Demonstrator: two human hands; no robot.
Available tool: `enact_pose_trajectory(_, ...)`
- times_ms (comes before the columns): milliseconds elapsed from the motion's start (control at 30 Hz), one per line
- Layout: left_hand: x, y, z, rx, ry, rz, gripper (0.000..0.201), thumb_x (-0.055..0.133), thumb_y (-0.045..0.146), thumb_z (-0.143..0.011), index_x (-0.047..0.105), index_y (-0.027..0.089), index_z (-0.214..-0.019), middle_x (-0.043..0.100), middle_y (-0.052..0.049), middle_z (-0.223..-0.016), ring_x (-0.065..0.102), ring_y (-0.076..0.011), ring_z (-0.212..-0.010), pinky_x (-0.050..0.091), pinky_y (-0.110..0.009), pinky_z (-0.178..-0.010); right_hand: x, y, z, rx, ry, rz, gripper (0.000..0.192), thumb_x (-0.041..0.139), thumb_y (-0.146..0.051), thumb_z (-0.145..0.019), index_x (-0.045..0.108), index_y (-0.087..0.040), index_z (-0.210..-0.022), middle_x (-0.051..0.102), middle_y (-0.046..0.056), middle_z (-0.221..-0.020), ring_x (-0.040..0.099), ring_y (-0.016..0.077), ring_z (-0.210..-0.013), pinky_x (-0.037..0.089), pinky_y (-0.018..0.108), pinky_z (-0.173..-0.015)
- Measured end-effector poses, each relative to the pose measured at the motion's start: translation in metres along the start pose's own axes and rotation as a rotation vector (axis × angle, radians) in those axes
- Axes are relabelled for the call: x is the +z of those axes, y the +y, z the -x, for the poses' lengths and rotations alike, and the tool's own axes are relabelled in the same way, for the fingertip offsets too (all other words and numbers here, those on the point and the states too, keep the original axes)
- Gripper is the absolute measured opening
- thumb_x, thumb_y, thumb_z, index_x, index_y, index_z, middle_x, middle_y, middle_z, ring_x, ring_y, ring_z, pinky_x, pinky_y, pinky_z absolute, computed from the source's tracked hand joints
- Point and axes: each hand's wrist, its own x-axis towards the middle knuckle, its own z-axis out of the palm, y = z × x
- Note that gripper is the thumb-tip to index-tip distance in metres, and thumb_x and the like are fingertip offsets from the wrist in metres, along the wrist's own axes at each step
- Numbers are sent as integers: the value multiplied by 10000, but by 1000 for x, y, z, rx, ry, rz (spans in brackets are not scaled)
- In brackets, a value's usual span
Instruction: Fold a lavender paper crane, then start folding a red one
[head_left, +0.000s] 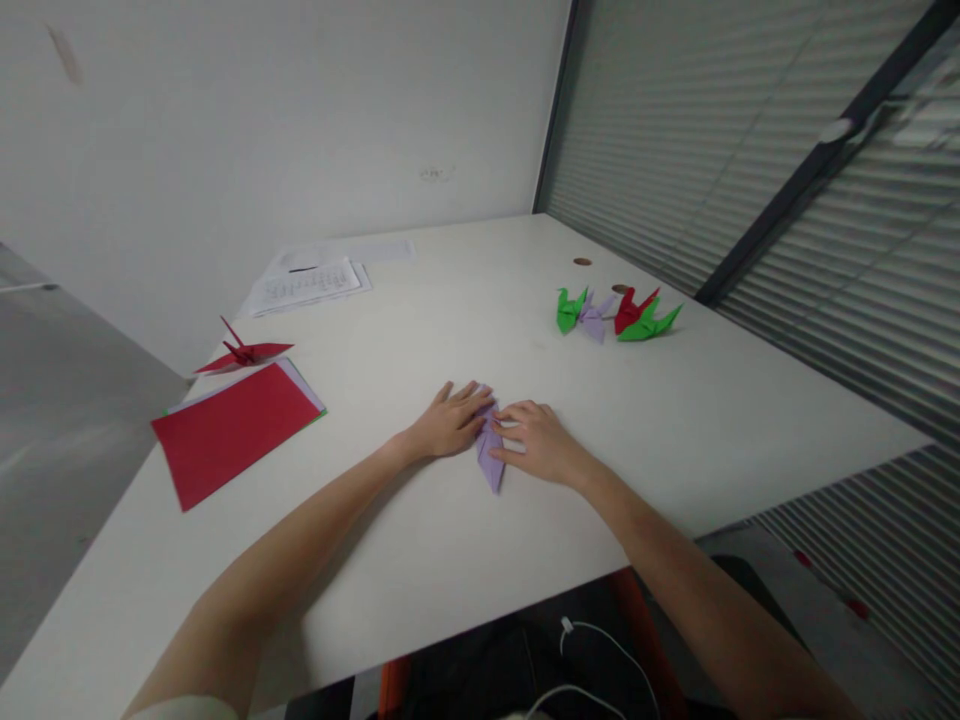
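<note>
Across the smooth white table [465, 560], which is filling a corner between a plain white wall and slatted grey blinds, flat red paper sheets [232, 430] are lying toward its left edge with a folded red crane [244, 353] just beyond them and printed papers [311, 283] farther back, while a cluster of green, lilac and red folded cranes [616, 315] is sitting toward the table's right side. Near the table's front middle, the left hand [448, 424] and right hand [541, 443] are lying flat, fingers spread and unclenched, pressing down on a narrow pointed piece of folded lilac paper [490, 456] between them, gripping nothing.
</note>
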Motion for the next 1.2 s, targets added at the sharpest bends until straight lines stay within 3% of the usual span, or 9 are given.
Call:
enact_pose_trajectory(200, 1, -3, 2, 7, -12, -56, 472, 250, 351, -1024, 334, 242, -1475, 374, -84, -1525, 231, -270, -1457, 149, -596, -1151, 2, 4, 0, 9, -17, -32, 362, 565, -467, -899, 693, -255, -1164, 627, 82, -1251, 489, 279, -1175, 410, 460, -952)
enact_pose_trajectory(333, 1, 3, 6, -26, 93, -85, 457, 303, 337, -1012, 370, 245, -1455, 422, -86, -1495, 301, -274, -1423, 216, -558, -1137, 11, 13, -2, -12, 60, -114, 305, 540, -405, -926, 705, -271, -1145, 655, 76, -1200, 517, 251, -1140, 424, 445, -961)
enact_pose_trajectory(467, -3, 9, 9, -10, 280, -90, 365, 405, 368, -984, 587, 206, -1255, 583, -131, -1269, 534, -252, -1162, 398, -427, -985, 17, 20, -5, -18, 151, -193, 262, 526, -373, -937, 730, -299, -1083, 663, 65, -1135, 560, 231, -1074, 442, 437, -964)
enact_pose_trajectory(600, -4, 12, 9, 70, 244, -134, 294, 448, 377, -973, 684, 207, -1012, 636, -94, -1021, 581, -206, -920, 417, -365, -840, 18, 19, -7, 92, 276, -186, 295, 515, -389, -934, 725, -259, -1098, 619, 93, -1074, 564, 233, -1024, 457, 435, -962)
enact_pose_trajectory(733, -2, 12, 7, 54, 234, -119, 315, 422, 391, -985, 656, 199, -1071, 642, -97, -1010, 591, -205, -921, 417, -360, -833, 22, 16, -5, 252, 304, -69, 350, 527, -482, -909, 746, -246, -1045, 597, 122, -1106, 515, 291, -1081, 426, 495, -978)
enact_pose_trajectory(867, -5, 14, 7, -15, 250, -67, 404, 456, 454, -957, 593, 161, -1199, 660, -125, -979, 612, -240, -928, 448, -385, -843, 22, 11, -5, 243, 212, -117, 418, 499, -547, -905, 683, -289, -1176, 596, 101, -1184, 504, 288, -1144, 417, 492, -992)
enact_pose_trajectory(967, -6, 19, 7, -141, 315, 133, 493, 533, 468, -916, 522, 155, -1296, 681, -111, -955, 626, -222, -871, 471, -363, -816, 16, 6, -7, 124, 170, -315, 457, 464, -510, -935, 584, -273, -1307, 604, 96, -1239, 534, 253, -1165, 430, 453, -1005)
enact_pose_trajectory(1100, -2, 23, 4, -290, 310, 650, 635, 604, 372, -865, 359, 189, -1423, 676, -30, -824, 554, -114, -595, 420, -238, -581, 8, 4, -8, 12, 146, -628, 553, 422, -417, -965, 334, -251, -1485, 566, 111, -1342, 550, 223, -1195, 499, 411, -933)
enact_pose_trajectory(1200, 2, 22, 1, -364, 334, 1059, 763, 634, 314, -828, 242, 166, -1466, 632, 17, -704, 509, -88, -529, 366, -202, -523, 3, 3, -6, -19, 208, -598, 537, 483, -329, -938, 383, -255, -1460, 580, 101, -1323, 523, 222, -1217, 466, 442, -993)
